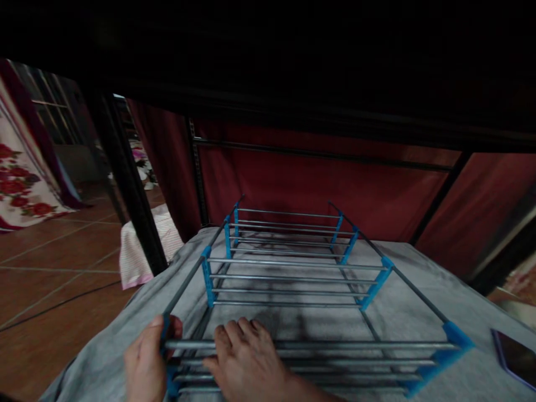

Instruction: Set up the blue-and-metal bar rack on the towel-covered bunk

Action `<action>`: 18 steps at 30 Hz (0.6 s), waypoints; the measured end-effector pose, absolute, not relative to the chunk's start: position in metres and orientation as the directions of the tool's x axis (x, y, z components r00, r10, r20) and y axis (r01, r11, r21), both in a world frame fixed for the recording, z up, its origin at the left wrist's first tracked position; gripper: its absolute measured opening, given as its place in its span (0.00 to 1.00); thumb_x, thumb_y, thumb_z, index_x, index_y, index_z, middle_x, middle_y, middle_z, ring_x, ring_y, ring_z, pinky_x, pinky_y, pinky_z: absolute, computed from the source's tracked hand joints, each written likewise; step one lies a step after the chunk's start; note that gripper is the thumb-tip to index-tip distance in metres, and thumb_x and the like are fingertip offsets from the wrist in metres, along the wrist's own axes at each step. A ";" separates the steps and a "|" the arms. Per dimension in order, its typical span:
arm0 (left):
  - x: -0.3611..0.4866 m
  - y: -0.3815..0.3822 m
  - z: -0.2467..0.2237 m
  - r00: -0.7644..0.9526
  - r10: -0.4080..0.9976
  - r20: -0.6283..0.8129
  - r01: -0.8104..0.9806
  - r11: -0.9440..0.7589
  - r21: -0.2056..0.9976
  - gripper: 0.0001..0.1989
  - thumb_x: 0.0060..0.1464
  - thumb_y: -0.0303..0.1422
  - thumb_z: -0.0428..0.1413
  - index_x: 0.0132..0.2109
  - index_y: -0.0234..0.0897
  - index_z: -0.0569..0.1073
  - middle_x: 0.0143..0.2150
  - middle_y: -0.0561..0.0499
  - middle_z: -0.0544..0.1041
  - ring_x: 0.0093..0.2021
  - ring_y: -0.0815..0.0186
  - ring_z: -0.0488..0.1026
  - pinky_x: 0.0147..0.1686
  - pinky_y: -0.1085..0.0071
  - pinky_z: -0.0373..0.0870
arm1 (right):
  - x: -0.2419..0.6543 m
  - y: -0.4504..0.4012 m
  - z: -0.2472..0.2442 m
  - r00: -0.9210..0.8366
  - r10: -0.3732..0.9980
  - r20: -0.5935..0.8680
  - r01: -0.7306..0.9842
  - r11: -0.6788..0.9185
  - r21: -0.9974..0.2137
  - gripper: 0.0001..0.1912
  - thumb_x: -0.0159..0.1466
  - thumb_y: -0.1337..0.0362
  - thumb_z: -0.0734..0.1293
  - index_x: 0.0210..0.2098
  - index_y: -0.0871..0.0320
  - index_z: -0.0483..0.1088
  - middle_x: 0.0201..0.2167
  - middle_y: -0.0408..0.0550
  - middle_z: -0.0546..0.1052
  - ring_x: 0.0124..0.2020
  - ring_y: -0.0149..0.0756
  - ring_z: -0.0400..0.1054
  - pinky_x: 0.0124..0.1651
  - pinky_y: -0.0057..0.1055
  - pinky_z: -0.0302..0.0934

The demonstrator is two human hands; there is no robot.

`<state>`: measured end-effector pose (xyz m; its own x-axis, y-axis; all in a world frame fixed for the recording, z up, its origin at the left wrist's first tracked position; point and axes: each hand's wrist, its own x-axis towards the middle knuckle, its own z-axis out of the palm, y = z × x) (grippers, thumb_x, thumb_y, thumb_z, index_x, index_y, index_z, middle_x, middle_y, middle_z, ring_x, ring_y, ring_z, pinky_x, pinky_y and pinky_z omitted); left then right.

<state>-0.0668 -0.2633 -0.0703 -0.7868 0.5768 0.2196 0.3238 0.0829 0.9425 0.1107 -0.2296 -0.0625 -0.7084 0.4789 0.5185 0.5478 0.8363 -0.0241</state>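
Note:
A rack of grey metal rods (293,263) with blue plastic connectors (208,277) lies lengthwise on a grey cloth-covered bed, its near end closest to me. At the near left corner, my left hand (146,357) is closed around the blue connector, thumb on top. Just right of it, my right hand (247,357) is closed over the near rods, with the fingers bent over the top one. The rods partly vanish beneath the right hand and forearm.
A phone (517,357) lies on the bed (419,279) at the right. Black frame posts (125,184) and dark red curtains (314,184) surround the bed. A dark surface hangs overhead. Tiled floor (54,268) and a floral cloth (20,184) are at the left.

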 end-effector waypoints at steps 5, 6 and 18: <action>-0.071 -0.262 -0.088 -0.776 0.626 0.079 0.064 -0.046 0.997 0.32 0.53 0.61 0.44 0.30 0.35 0.74 0.24 0.48 0.74 0.25 0.62 0.69 0.19 0.71 0.61 | 0.116 -0.240 -0.058 -0.669 0.574 0.473 0.622 0.780 -0.067 0.06 0.65 0.60 0.67 0.37 0.56 0.70 0.33 0.45 0.76 0.35 0.41 0.72 0.35 0.39 0.67; -0.071 -0.263 -0.089 -0.773 0.629 0.081 0.053 -0.062 0.997 0.33 0.53 0.61 0.44 0.30 0.35 0.74 0.24 0.48 0.74 0.25 0.62 0.69 0.19 0.71 0.60 | 0.118 -0.240 -0.057 -0.678 0.582 0.448 0.616 0.783 -0.085 0.05 0.66 0.61 0.66 0.37 0.56 0.70 0.34 0.44 0.76 0.35 0.41 0.73 0.35 0.38 0.67; -0.060 -0.266 -0.083 -0.736 0.648 0.199 0.177 -0.099 0.979 0.26 0.59 0.52 0.47 0.25 0.36 0.71 0.22 0.52 0.68 0.24 0.68 0.63 0.19 0.73 0.56 | 0.129 -0.237 -0.046 -0.739 0.608 0.291 0.589 0.792 -0.161 0.09 0.72 0.64 0.58 0.38 0.53 0.69 0.36 0.41 0.78 0.37 0.37 0.74 0.35 0.35 0.59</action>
